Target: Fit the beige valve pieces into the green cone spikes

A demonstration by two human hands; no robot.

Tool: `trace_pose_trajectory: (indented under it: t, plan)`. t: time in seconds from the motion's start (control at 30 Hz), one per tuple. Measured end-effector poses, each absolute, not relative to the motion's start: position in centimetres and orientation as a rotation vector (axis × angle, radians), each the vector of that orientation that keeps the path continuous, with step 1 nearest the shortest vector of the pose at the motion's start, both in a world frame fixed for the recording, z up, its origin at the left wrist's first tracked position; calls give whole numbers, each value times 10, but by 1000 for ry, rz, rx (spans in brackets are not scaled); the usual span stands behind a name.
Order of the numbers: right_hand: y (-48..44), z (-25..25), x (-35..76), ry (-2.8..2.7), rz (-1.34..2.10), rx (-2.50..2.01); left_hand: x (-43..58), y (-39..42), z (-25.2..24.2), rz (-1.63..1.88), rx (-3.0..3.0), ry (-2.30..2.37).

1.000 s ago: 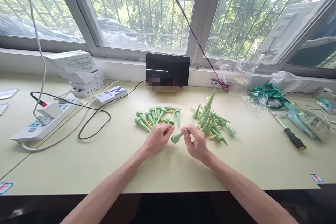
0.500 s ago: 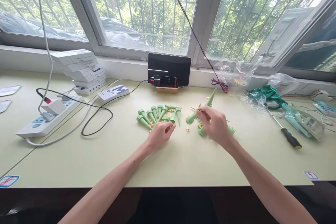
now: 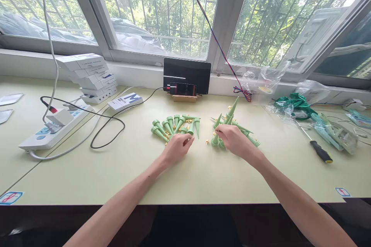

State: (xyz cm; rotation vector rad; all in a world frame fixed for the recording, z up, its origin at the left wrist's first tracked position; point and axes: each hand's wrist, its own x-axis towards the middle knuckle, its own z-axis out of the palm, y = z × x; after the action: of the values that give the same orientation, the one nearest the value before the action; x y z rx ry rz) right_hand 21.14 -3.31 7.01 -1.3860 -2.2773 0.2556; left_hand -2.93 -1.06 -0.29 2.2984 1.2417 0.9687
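My right hand [image 3: 236, 139] pinches at a slim green plastic cone spike [image 3: 218, 120], which stands point up with its wide cap on the table. More green cone spikes [image 3: 245, 128] and small brass-coloured pieces lie heaped behind and beside these fingers. My left hand [image 3: 179, 149] rests on the table with its fingers curled together. Whatever it may hold is hidden. Just beyond it, a fan-shaped group of capped green spikes [image 3: 158, 126] lies with small brass-coloured pieces among them. One loose brass-coloured nozzle [image 3: 207, 142] sits between the two groups.
At the back stand a dark tablet [image 3: 187, 70] and a phone [image 3: 187, 89]. A power strip [image 3: 37, 141], looping black cable and stacked white boxes [image 3: 87, 73] occupy the left. A screwdriver [image 3: 320, 150] and plastic bags [image 3: 295, 106] lie at the right.
The spike at my right fingers was tilted with its cap to the left; now it is upright, cap down. My left hand has stayed in place.
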Motion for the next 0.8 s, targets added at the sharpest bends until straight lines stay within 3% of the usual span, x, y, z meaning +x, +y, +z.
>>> trace_pose_trajectory:
  t: [0.8]
  plan:
    - [-24,61,198,-2207,399,-1497,-28,-13,-1,919,2292,1248]
